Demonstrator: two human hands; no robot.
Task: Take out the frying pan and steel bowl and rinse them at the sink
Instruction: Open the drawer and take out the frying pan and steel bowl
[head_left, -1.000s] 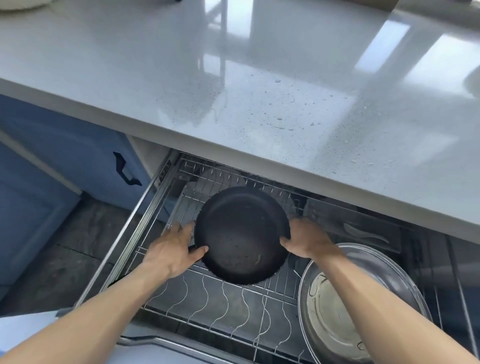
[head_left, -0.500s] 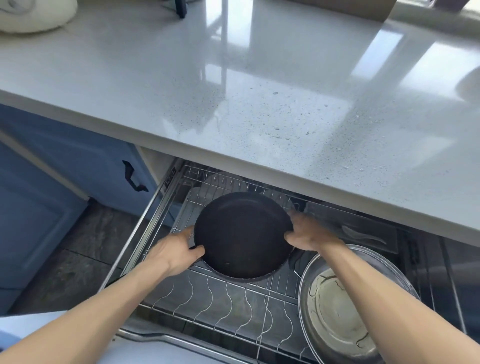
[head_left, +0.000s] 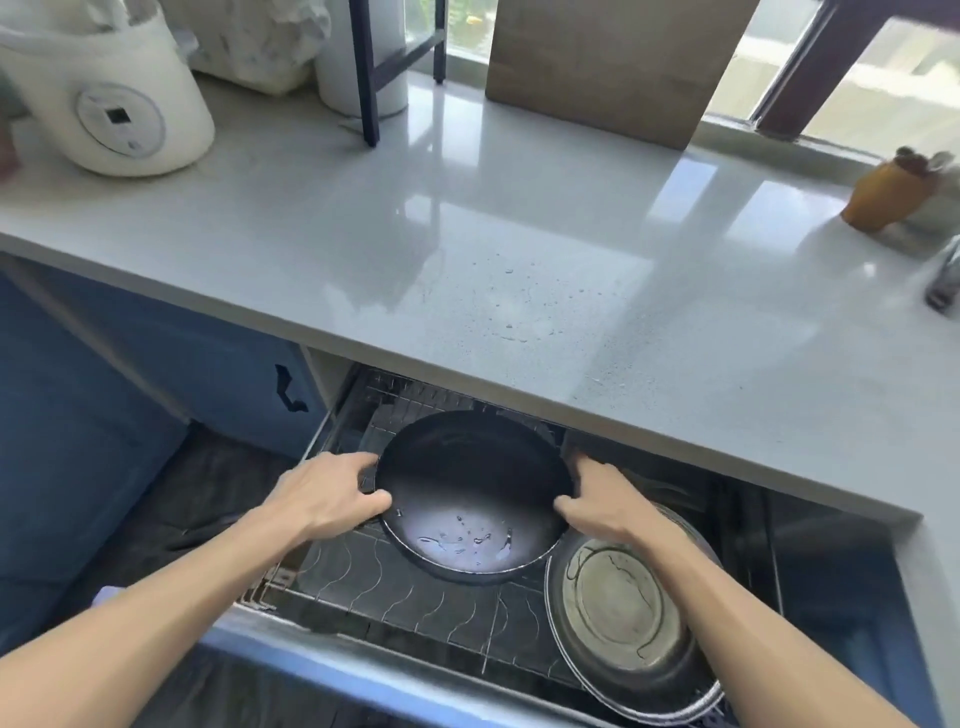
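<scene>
I have both hands on the frying pan (head_left: 467, 493). My left hand (head_left: 327, 493) grips its left rim and my right hand (head_left: 597, 501) grips its right rim, so the hands are apart and each one is clamped on the pan. The pan is in the open drawer (head_left: 363, 670), above the wire rack (head_left: 395, 587), and its far edge is under the front edge of the table (head_left: 467, 260). I cannot tell if it rests on the rack or is already lifted a little. The steel bowl (head_left: 623, 608) lies in the same drawer, just beside the pan on the right, below my right wrist.

My first worry is that the far rim may hit the underside of the table if I raise the pan before I pull it toward me. There are also water drops (head_left: 467, 540) inside the pan, so the rim is perhaps wet and could slip in my fingers. If I tilt the pan, the water would run into the drawer. My right forearm passes close over the bowl and could knock it. I see no handle on the pan, and the sink is not in view.
</scene>
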